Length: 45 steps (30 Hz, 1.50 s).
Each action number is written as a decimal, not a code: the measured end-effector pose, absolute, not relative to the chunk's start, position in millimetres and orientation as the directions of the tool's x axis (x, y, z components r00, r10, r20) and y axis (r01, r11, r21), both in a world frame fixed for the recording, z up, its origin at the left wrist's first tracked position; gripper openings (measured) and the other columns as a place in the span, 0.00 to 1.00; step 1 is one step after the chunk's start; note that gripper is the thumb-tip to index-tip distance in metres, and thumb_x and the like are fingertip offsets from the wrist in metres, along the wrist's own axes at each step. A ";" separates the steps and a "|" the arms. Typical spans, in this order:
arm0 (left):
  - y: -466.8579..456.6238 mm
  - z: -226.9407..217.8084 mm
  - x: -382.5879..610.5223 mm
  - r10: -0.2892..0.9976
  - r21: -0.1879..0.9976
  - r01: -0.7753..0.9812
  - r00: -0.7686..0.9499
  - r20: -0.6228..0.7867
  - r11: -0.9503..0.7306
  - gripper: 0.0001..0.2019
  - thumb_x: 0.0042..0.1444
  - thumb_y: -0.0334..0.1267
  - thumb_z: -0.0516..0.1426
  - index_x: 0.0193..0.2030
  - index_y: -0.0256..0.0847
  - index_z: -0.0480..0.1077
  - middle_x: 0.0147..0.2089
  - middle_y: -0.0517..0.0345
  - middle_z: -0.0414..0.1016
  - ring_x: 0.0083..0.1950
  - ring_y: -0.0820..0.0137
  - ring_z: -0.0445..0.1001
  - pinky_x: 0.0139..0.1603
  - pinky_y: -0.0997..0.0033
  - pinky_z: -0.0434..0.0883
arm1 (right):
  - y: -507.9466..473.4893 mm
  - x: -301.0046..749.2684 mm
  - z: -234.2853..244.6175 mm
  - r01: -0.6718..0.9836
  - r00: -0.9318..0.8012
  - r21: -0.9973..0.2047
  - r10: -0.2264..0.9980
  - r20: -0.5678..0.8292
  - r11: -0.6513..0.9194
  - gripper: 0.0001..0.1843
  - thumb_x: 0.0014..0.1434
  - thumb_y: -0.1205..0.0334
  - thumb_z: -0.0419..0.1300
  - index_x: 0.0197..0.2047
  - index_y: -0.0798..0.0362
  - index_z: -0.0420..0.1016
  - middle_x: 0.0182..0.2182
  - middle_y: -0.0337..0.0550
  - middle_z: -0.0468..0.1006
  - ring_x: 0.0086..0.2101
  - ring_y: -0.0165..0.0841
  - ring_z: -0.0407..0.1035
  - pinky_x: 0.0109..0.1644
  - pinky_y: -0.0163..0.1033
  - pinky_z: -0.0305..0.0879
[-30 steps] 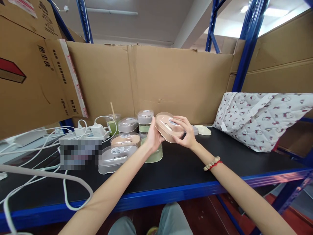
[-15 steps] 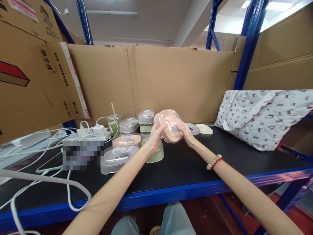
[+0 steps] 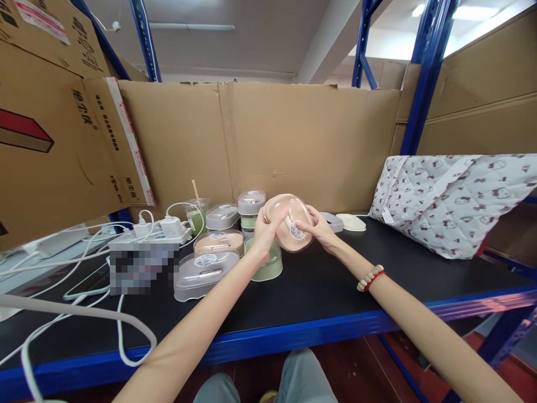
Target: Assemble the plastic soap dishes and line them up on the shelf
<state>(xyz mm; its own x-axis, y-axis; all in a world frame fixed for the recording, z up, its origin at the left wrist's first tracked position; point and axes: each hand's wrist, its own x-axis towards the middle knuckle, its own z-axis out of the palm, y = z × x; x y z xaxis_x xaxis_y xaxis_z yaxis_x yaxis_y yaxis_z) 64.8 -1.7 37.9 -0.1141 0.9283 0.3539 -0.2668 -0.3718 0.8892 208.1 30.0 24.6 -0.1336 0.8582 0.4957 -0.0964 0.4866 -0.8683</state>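
A smooth black table [image 3: 335,280] with a blue metal edge [image 3: 314,333] spans the lower half of the frame, backed by a creased brown cardboard panel [image 3: 314,140]. Blue metal posts [image 3: 430,78] rise at upper left and upper right, under a pale grey ceiling [image 3: 251,50]. Near the centre, raised above the table, is a tilted, rounded pink-beige case [image 3: 297,212] with a glossy, see-through cover. The left hand [image 3: 263,235] has its grip closed on the left side; the right hand [image 3: 322,229] has its grip closed on the right edge. Lidded oval cases [image 3: 205,282], some stacked, stand left of centre. White cables [image 3: 84,309] loop at left; a quilted, patterned bag [image 3: 453,207] lies at right.
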 end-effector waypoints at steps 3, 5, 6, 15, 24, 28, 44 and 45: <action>-3.6 36.7 66.7 0.884 0.861 -0.205 -0.062 0.463 -0.466 0.21 0.35 0.44 0.66 0.37 0.41 0.68 0.42 0.56 0.74 0.48 0.64 0.71 0.49 0.67 0.67 | 28.2 206.8 24.4 -0.119 -0.151 -0.867 0.854 0.498 0.484 0.32 0.31 0.44 0.69 0.40 0.48 0.71 0.40 0.41 0.78 0.45 0.40 0.70 0.51 0.46 0.65; -5.4 36.0 68.8 0.873 0.857 -0.190 0.001 0.488 -0.479 0.20 0.34 0.42 0.67 0.35 0.40 0.67 0.40 0.57 0.74 0.46 0.65 0.71 0.48 0.68 0.66 | 26.3 206.2 25.2 -0.131 -0.133 -0.851 0.842 0.523 0.508 0.32 0.33 0.40 0.67 0.40 0.48 0.71 0.42 0.42 0.78 0.48 0.41 0.69 0.54 0.47 0.63; -6.1 35.8 69.8 0.875 0.862 -0.185 0.023 0.484 -0.472 0.20 0.34 0.41 0.67 0.35 0.40 0.67 0.39 0.57 0.74 0.45 0.65 0.72 0.47 0.68 0.67 | 25.5 206.2 25.7 -0.131 -0.126 -0.844 0.836 0.535 0.520 0.31 0.34 0.39 0.66 0.40 0.48 0.72 0.42 0.42 0.78 0.48 0.41 0.69 0.55 0.47 0.63; -4.4 32.7 69.3 0.853 0.853 -0.045 0.029 0.521 -0.520 0.17 0.41 0.44 0.64 0.35 0.40 0.68 0.40 0.55 0.74 0.45 0.64 0.72 0.47 0.67 0.66 | 25.0 210.9 28.7 -0.099 -0.149 -0.840 0.827 0.542 0.533 0.29 0.36 0.37 0.65 0.35 0.51 0.75 0.35 0.43 0.79 0.42 0.42 0.71 0.51 0.48 0.65; -6.0 32.7 68.3 0.766 0.767 -0.020 0.028 0.642 -0.641 0.17 0.47 0.41 0.61 0.45 0.41 0.70 0.51 0.52 0.74 0.53 0.64 0.70 0.55 0.67 0.64 | 22.9 208.0 29.1 -0.106 -0.156 -0.837 0.822 0.547 0.537 0.30 0.38 0.36 0.64 0.38 0.50 0.74 0.40 0.43 0.79 0.46 0.41 0.70 0.54 0.47 0.63; -4.4 32.7 68.3 0.766 0.766 -0.013 0.000 0.643 -0.643 0.16 0.47 0.41 0.60 0.43 0.41 0.72 0.49 0.51 0.75 0.51 0.63 0.72 0.54 0.66 0.65 | 23.6 207.7 28.6 -0.089 -0.148 -0.819 0.806 0.573 0.566 0.28 0.40 0.37 0.63 0.38 0.49 0.74 0.42 0.42 0.78 0.47 0.40 0.69 0.55 0.46 0.62; 3.0 29.2 66.0 0.865 0.857 0.125 0.104 0.490 -0.501 0.19 0.45 0.40 0.62 0.45 0.40 0.68 0.48 0.50 0.73 0.49 0.62 0.71 0.50 0.64 0.65 | 35.5 208.6 22.5 -0.064 0.013 -0.896 0.898 0.440 0.440 0.26 0.38 0.41 0.65 0.35 0.51 0.73 0.40 0.45 0.77 0.45 0.38 0.70 0.51 0.44 0.65; 3.6 28.5 66.5 0.872 0.865 0.117 0.107 0.478 -0.488 0.19 0.44 0.39 0.62 0.44 0.40 0.67 0.48 0.50 0.73 0.49 0.62 0.71 0.50 0.64 0.65 | 37.4 209.6 21.3 -0.033 0.043 -0.899 0.899 0.435 0.437 0.26 0.40 0.41 0.65 0.37 0.51 0.72 0.40 0.45 0.77 0.45 0.37 0.70 0.51 0.44 0.65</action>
<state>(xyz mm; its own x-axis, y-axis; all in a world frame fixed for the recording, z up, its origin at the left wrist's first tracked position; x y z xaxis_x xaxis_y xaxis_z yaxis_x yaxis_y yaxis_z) 66.5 3.6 28.5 0.1071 0.8719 0.4778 0.1165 -0.4883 0.8649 209.6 37.4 21.3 0.0434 0.8993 0.4352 -0.0334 0.4366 -0.8990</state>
